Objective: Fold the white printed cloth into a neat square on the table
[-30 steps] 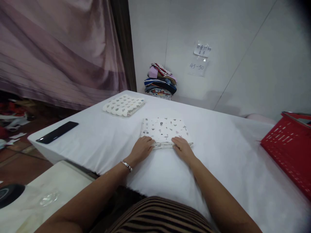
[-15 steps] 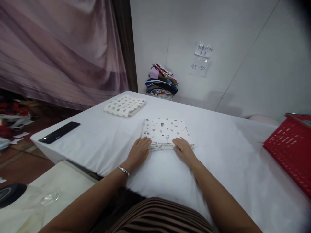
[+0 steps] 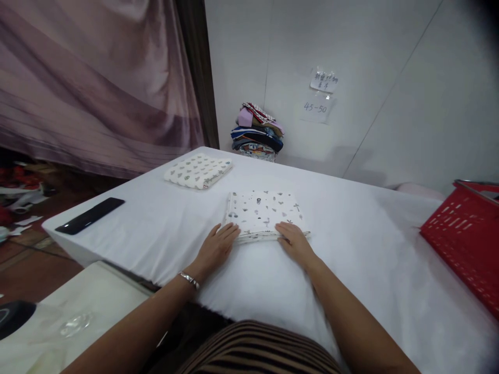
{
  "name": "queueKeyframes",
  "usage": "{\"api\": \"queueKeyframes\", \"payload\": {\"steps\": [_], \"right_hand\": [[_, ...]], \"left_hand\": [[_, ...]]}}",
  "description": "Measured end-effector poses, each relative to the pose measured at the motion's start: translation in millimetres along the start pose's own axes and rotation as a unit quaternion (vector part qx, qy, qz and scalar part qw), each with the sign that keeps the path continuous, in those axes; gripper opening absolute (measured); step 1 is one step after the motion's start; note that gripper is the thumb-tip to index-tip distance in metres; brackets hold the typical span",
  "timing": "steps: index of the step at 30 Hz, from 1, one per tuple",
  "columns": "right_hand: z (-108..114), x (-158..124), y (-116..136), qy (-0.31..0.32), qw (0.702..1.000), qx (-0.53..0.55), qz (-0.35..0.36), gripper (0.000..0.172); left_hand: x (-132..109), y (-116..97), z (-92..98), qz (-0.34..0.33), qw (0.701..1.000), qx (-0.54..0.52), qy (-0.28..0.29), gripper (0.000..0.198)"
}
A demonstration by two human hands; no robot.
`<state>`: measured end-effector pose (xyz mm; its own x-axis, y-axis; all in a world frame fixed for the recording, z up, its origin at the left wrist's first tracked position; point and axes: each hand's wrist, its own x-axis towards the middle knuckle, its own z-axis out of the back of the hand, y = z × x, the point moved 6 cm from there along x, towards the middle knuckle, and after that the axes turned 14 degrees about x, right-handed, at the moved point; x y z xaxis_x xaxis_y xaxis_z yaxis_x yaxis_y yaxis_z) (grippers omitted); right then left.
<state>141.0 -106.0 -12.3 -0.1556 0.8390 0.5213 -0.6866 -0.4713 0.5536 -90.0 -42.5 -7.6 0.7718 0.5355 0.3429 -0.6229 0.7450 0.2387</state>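
A folded white cloth (image 3: 265, 210) with small printed figures lies flat on the white-covered table (image 3: 351, 234) in front of me. My left hand (image 3: 218, 242) rests at its near left corner, fingers stretched out and fingertips at the edge. On the near right part of the cloth lies my right hand (image 3: 293, 240), its fingers extended over the folded edge. Neither hand grips anything. Farther back to the left sits a second folded cloth (image 3: 197, 170), white with a repeated small print.
A black flat object (image 3: 90, 215) lies at the table's left edge. To the right stands a red plastic basket (image 3: 463, 234). Stacked folded fabrics (image 3: 257, 132) stand beyond the far edge, by the wall. A lower white surface (image 3: 101, 301) is at my left.
My left hand has slid slightly left and down, to the cloth's corner. The right hand stays about where it was. The whole view has shifted a little.
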Motion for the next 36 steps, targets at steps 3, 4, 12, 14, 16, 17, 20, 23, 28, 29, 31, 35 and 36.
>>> {"api": "queueKeyframes", "payload": {"steps": [3, 4, 12, 14, 16, 17, 20, 23, 28, 29, 31, 35, 36], "right_hand": [[-1, 0, -2, -0.001, 1.0, 0.002, 0.0, 0.037], [-1, 0, -3, -0.002, 1.0, 0.001, 0.0, 0.037], [-4, -2, -8, 0.001, 1.0, -0.004, 0.008, 0.037], [-4, -2, -8, 0.001, 1.0, -0.004, 0.011, 0.037], [-3, -2, -7, 0.002, 1.0, -0.002, 0.011, 0.036], [-3, -2, -7, 0.003, 1.0, -0.001, 0.01, 0.036], [-1, -1, -4, 0.0, 1.0, 0.005, 0.012, 0.033], [1, 0, -4, -0.011, 1.0, 0.011, 0.013, 0.03], [0, 1, -6, -0.012, 1.0, 0.013, 0.007, 0.028], [0, 2, -6, -0.011, 1.0, 0.013, 0.005, 0.028], [1, 2, -6, -0.012, 1.0, 0.014, 0.0, 0.027], [3, 2, -2, -0.021, 1.0, 0.017, -0.01, 0.03], [4, 2, -2, -0.024, 1.0, 0.016, -0.012, 0.03]], "left_hand": [[0, 0, 1.5, 0.015, 1.0, -0.017, 0.011, 0.044], [1, 0, 3.5, 0.021, 0.999, -0.022, 0.012, 0.043], [31, -25, 23.3, 0.023, 0.998, -0.039, -0.047, 0.033], [39, -31, 20.4, 0.008, 0.997, -0.05, -0.054, 0.029], [43, -35, 15.0, -0.002, 0.997, -0.063, -0.05, 0.026], [43, -36, 12.3, -0.005, 0.997, -0.068, -0.045, 0.025], [41, -36, 7.7, -0.008, 0.996, -0.08, -0.038, 0.025], [40, -35, 9.3, -0.003, 0.994, -0.098, -0.039, 0.026], [49, -36, 17.1, 0.021, 0.994, -0.103, -0.037, 0.021], [52, -37, 17.9, 0.02, 0.994, -0.098, -0.035, 0.021], [57, -40, 17.3, 0.014, 0.995, -0.09, -0.027, 0.02], [60, -43, 11.0, 0.002, 0.995, -0.096, -0.017, 0.02], [60, -42, 10.0, 0.001, 0.995, -0.099, -0.022, 0.022]]}}
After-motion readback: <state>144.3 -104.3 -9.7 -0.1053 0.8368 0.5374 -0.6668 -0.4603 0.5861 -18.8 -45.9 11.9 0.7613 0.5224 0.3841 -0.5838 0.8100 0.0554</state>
